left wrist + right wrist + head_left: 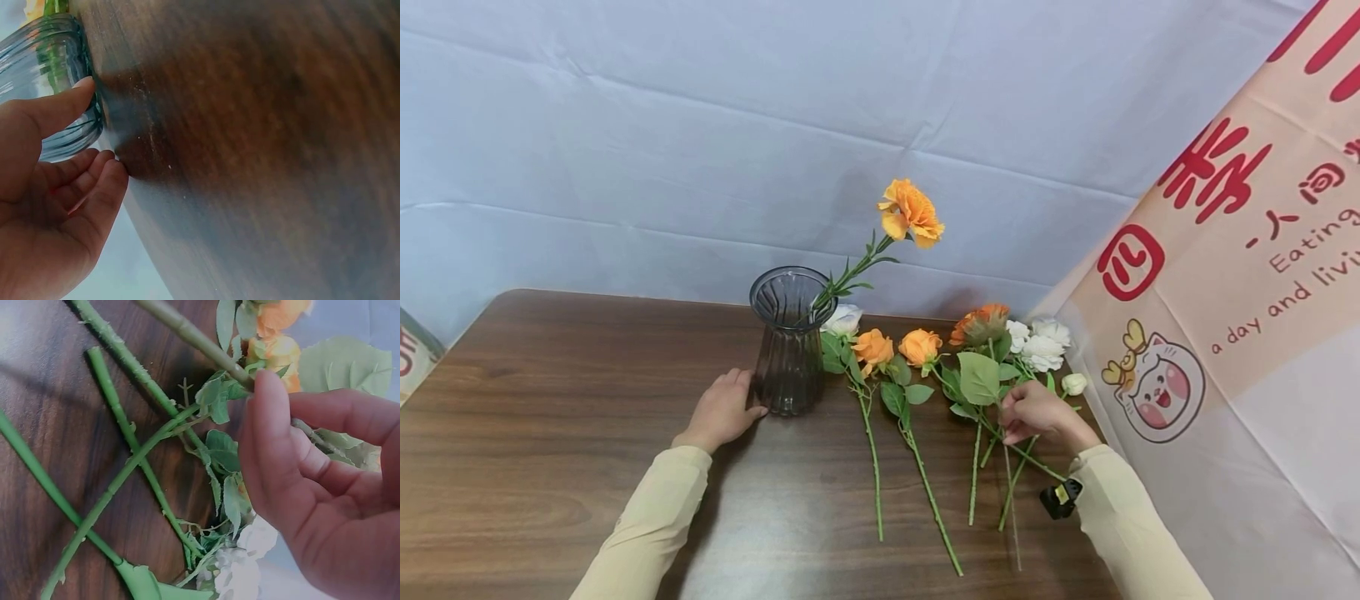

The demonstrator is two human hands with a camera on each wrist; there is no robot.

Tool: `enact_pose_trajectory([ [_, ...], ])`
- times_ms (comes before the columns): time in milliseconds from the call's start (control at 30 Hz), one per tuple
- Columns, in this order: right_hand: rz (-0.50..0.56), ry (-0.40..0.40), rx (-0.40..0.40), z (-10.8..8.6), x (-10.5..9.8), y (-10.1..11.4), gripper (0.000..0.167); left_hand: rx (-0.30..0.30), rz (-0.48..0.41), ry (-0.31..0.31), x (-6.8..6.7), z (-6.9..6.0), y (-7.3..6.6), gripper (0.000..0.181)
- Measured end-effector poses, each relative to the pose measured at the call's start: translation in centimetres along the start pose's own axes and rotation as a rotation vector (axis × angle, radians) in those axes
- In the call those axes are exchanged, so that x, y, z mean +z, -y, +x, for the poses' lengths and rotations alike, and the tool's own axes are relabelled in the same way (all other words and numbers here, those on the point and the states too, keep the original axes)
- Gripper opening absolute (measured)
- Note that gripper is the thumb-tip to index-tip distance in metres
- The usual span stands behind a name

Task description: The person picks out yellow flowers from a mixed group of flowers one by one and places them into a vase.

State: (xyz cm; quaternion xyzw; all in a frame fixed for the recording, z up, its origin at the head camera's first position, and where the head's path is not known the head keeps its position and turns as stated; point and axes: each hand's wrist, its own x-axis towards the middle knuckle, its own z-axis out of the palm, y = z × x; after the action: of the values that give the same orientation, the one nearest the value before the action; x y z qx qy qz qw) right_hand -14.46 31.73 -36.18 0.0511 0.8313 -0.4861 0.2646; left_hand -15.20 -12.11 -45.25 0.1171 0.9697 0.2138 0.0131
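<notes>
A ribbed dark glass vase (787,367) stands upright on the table, holding one yellow-orange carnation (912,213) that leans right over the rim. My left hand (721,408) holds the vase low at its left side, thumb in front and curved fingers behind; the left wrist view shows the thumb against the glass base (65,134). On the right, my right hand (1036,414) pinches a brownish stem (194,339) between thumb and fingers. That stem leads up toward a large green leaf (980,379) and a deep orange flower (981,325); the hand hides part of it.
Two orange roses (873,350) with green stems lie right of the vase, near a pale rose (844,320). White flowers (1043,350) and a white bud (1074,384) lie by the right hand, stems crossing. A wall cloth (700,167) and printed banner (1225,333) border the table (550,467).
</notes>
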Motion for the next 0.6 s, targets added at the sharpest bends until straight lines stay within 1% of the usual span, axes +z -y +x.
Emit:
enact_pose_trajectory([
  [133,0.039,0.012,0.009,-0.06,0.07,0.16,0.006,0.000,-0.005,-0.002,0.06,-0.04,0.02,0.059],
  [400,0.103,0.036,-0.010,-0.06,0.32,0.56,0.005,0.000,-0.004,-0.005,0.19,-0.04,0.06,0.059],
  [600,0.154,0.049,-0.001,0.01,0.68,0.94,0.006,-0.001,-0.005,-0.005,0.24,-0.03,0.14,0.060],
])
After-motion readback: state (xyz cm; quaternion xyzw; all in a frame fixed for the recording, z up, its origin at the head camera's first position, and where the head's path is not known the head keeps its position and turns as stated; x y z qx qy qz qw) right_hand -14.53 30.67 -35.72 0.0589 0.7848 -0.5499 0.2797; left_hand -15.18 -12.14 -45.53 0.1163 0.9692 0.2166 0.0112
